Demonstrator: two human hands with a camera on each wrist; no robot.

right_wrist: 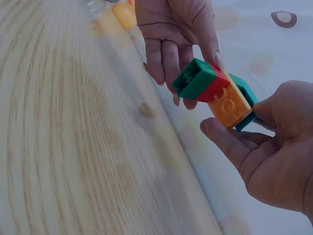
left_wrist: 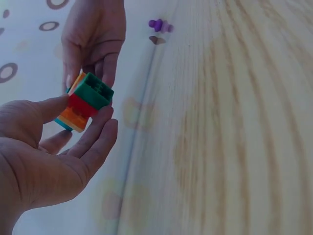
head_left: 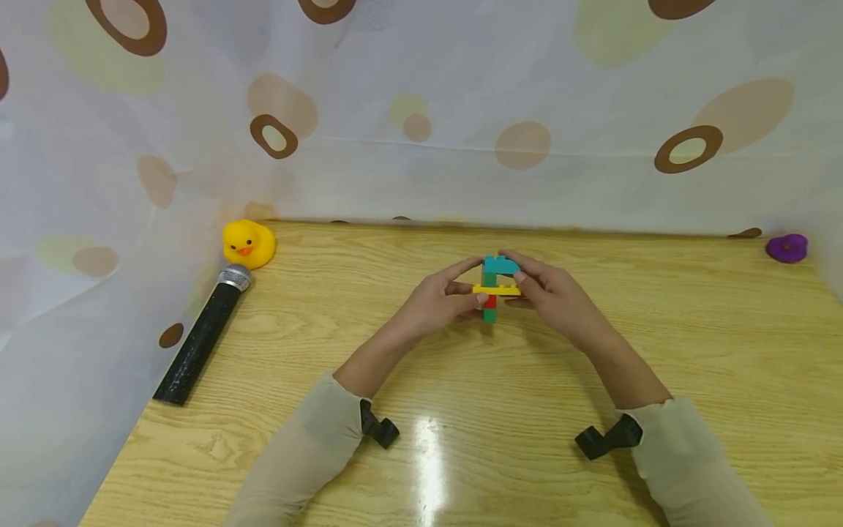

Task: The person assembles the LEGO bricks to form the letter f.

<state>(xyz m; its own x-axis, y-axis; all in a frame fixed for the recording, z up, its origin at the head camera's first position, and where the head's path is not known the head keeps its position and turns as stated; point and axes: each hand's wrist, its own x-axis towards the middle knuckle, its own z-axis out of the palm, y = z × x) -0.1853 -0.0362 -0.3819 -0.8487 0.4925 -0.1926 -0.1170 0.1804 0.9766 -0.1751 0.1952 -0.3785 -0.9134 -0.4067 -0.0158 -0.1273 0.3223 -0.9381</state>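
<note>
Both hands hold one upright stack of toy building blocks above the table. From the bottom it has a green block [head_left: 490, 316], a red block [head_left: 490, 301], a longer yellow block [head_left: 507, 290], another green block [head_left: 489, 279] and a teal block [head_left: 502, 264] on top. My left hand [head_left: 433, 301] pinches the stack's left side, its thumb by the red and yellow blocks. On the other side my right hand [head_left: 561, 298] grips the overhanging ends of the teal and yellow blocks. Both wrist views show the lower green block's hollow underside [right_wrist: 190, 79].
A yellow rubber duck [head_left: 249, 244] sits at the table's back left, with a black microphone [head_left: 204, 333] lying in front of it. A small purple toy [head_left: 787, 248] is at the far right corner. Patterned white cloth [head_left: 421, 102] hangs behind the wooden table [head_left: 500, 454].
</note>
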